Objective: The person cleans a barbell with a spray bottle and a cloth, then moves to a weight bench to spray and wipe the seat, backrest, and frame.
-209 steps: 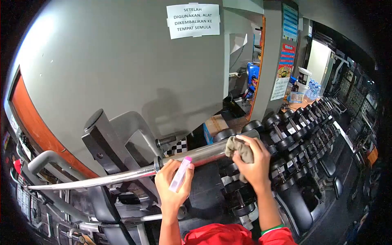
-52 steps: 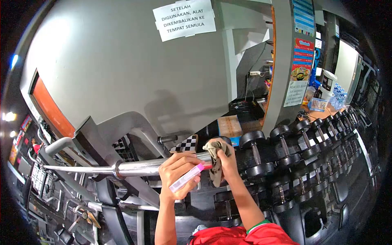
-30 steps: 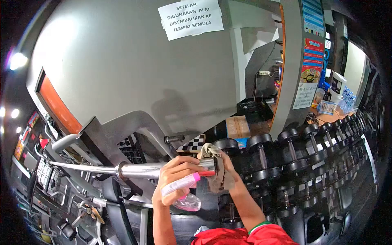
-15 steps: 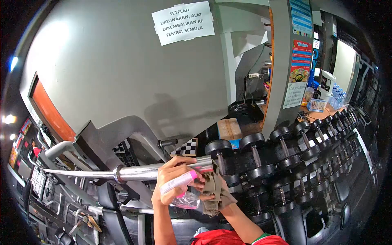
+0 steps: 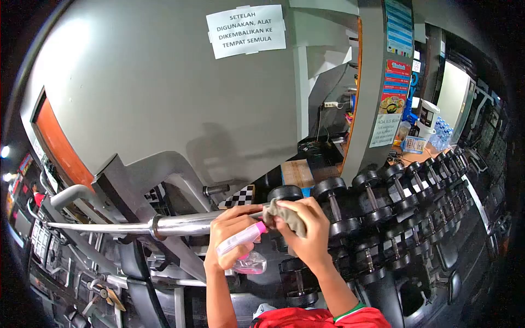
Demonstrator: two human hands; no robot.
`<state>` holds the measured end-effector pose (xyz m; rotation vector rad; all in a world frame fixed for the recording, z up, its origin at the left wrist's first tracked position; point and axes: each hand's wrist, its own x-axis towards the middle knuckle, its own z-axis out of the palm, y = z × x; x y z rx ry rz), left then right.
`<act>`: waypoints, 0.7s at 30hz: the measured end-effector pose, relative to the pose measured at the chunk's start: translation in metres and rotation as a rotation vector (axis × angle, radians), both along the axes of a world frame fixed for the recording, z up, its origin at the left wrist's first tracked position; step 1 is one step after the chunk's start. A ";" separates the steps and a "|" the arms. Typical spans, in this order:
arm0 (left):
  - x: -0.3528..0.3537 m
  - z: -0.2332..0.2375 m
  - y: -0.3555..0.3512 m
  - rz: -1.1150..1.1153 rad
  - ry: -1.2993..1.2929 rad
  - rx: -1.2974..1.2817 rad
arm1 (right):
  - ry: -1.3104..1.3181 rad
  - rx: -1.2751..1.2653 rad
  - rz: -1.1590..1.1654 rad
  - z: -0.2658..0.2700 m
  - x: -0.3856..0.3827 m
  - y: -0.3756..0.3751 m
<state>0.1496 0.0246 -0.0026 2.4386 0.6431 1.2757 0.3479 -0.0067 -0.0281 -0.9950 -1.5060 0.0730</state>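
My left hand [image 5: 232, 232] is wrapped around a spray bottle [image 5: 251, 264] with a pink-and-white trigger head and a clear body holding pink liquid. The fingers of that hand also rest against the chrome barbell sleeve [image 5: 188, 224]. In my right hand [image 5: 309, 232] a crumpled grey-brown cloth [image 5: 287, 217] is gripped, pressed at the right end of the sleeve. The bar's end itself is hidden behind the cloth and fingers. The thin part of the bar runs off to the left past a collar [image 5: 157, 226].
Rows of black dumbbells [image 5: 373, 197] fill a two-tier rack on the right. A grey machine frame [image 5: 128, 205] stands behind the bar at left. A cardboard box [image 5: 298, 174] and a checkered board [image 5: 239, 197] lie beyond. A paper sign [image 5: 247, 31] hangs on the wall.
My right hand has moved up with the cloth, from below and around the sleeve's end to its upper side. The cloth is now bunched smaller. The left hand stays on the bar.
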 end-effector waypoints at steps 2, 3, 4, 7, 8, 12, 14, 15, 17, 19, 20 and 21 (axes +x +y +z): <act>-0.001 0.000 0.001 -0.014 -0.013 0.006 | -0.022 0.012 -0.020 -0.007 -0.004 -0.002; -0.002 0.002 0.000 -0.021 -0.006 0.006 | -0.044 0.022 -0.038 -0.013 -0.006 -0.003; -0.002 0.002 0.000 -0.028 0.001 0.003 | -0.036 0.042 -0.055 -0.023 -0.008 -0.004; -0.001 0.000 0.000 0.007 0.006 0.023 | -0.006 0.103 -0.060 -0.048 -0.011 -0.004; -0.001 0.000 0.000 0.008 0.003 0.020 | -0.029 0.119 -0.073 -0.054 -0.010 -0.004; -0.001 0.000 0.001 -0.019 -0.012 0.052 | -0.096 0.210 -0.097 -0.086 -0.002 0.009; 0.000 -0.001 0.002 -0.024 -0.026 0.062 | -0.030 0.175 -0.064 -0.099 0.000 0.012; 0.000 -0.001 0.002 -0.019 -0.016 0.061 | -0.029 0.176 -0.063 -0.099 0.002 0.012; 0.000 -0.001 0.002 -0.011 -0.002 0.063 | 0.051 0.214 -0.051 -0.098 0.003 0.014; 0.000 0.000 0.001 0.017 0.020 0.083 | 0.291 0.045 -0.075 -0.096 0.005 0.020; 0.000 0.000 0.001 0.019 0.022 0.083 | 0.546 -0.032 0.009 -0.094 0.004 0.021; 0.001 0.001 0.001 0.022 0.024 0.091 | 0.799 -0.113 0.095 -0.088 0.003 0.023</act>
